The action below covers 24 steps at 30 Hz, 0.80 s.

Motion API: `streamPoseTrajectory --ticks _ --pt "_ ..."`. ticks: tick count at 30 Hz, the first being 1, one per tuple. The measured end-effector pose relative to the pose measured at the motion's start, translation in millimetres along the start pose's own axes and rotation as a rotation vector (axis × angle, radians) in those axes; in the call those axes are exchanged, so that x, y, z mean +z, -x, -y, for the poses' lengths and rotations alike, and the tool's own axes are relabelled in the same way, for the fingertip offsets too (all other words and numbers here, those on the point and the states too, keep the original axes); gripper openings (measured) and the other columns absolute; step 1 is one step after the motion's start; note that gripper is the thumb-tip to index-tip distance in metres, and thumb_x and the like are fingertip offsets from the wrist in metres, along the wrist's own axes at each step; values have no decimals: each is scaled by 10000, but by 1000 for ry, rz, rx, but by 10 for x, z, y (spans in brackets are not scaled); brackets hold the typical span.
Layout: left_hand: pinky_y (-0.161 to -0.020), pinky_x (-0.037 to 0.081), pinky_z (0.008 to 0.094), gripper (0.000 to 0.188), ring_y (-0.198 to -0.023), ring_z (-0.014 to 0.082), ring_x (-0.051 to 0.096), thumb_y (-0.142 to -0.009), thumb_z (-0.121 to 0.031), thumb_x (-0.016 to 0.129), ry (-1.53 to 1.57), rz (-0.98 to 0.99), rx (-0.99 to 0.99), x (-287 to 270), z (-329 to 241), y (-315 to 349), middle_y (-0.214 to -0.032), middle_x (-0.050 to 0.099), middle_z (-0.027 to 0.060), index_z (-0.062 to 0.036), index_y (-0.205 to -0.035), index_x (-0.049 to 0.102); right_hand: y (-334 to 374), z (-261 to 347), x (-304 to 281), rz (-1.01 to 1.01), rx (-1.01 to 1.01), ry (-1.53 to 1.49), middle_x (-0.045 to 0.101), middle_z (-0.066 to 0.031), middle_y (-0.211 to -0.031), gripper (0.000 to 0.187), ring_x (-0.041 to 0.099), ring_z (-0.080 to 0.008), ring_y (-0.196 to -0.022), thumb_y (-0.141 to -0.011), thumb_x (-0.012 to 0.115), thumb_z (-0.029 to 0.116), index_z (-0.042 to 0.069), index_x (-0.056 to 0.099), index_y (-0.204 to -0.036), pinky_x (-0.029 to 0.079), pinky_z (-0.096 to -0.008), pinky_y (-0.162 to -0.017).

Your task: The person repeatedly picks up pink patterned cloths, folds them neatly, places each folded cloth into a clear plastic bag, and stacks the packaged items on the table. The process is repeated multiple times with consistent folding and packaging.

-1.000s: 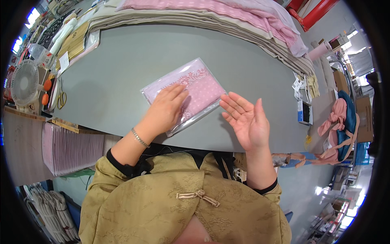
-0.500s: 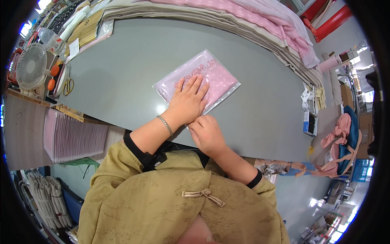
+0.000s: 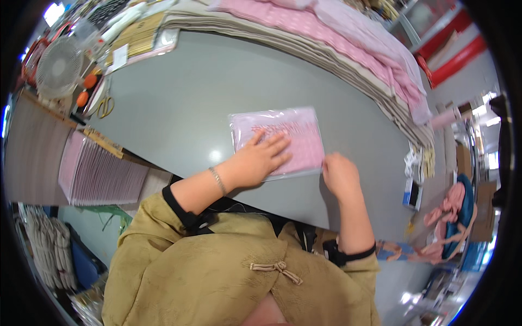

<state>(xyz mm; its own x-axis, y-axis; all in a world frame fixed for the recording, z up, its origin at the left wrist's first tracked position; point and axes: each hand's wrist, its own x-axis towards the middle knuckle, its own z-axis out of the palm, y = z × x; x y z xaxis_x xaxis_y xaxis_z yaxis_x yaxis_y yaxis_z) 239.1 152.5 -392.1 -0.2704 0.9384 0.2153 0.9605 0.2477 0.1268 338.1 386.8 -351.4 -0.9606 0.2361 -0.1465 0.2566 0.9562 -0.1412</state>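
A clear plastic bag [image 3: 237, 122] with folded pink fabric [image 3: 305, 142] inside lies flat on the grey table. Red embroidery shows through the film. My left hand [image 3: 262, 158], a bracelet at its wrist, rests on top of the bag with its fingers spread. At the bag's right edge, my right hand [image 3: 341, 175] is closed, fingertips pinched on the film's border. The exact grip is partly hidden by the curled fingers.
Layered pink and beige cloth [image 3: 326, 38] lines the table's far side. Gold-handled scissors [image 3: 105, 107], a white fan [image 3: 60, 66] and kraft-coloured packets [image 3: 138, 38] are at left. Below the left edge stands a stack of pink packages [image 3: 103, 171]. A small blue-white box [image 3: 412, 194] sits at right.
The bag has turned clockwise and shifted right and nearer. My right hand went from beside the left wrist to the bag's right edge. My left hand stayed on top, turning along.
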Motion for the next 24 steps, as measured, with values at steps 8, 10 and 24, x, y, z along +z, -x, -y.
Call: streamPoseTrajectory --ticks 8,10,24 --pt "-757 522 282 330 -858 137 658 -983 -284 513 1299 225 -602 -177 -254 1330 -919 710 70 -3 -1074 660 -400 690 377 -162 -339 -1 333 -198 -1473 631 292 -418 -1350 -853 629 336 62 431 -1386 237 -502 -1118" --pt "-824 532 301 379 -917 168 658 -990 -308 511 1644 98 -876 -87 -276 1556 -986 696 108 24 -1136 623 -325 1031 601 -223 -347 -21 333 -212 -1469 634 283 -413 -1357 -858 615 347 48 426 -1384 198 -508 -1131" --pt "-722 591 324 324 -891 187 659 -890 -62 617 920 -2077 -837 -1222 462 3581 -1067 620 78 -22 -1195 515 -268 1239 715 -178 -495 -478 434 -210 -1374 417 422 -405 -1248 -838 607 75 -22 508 -1231 373 -463 -1034"
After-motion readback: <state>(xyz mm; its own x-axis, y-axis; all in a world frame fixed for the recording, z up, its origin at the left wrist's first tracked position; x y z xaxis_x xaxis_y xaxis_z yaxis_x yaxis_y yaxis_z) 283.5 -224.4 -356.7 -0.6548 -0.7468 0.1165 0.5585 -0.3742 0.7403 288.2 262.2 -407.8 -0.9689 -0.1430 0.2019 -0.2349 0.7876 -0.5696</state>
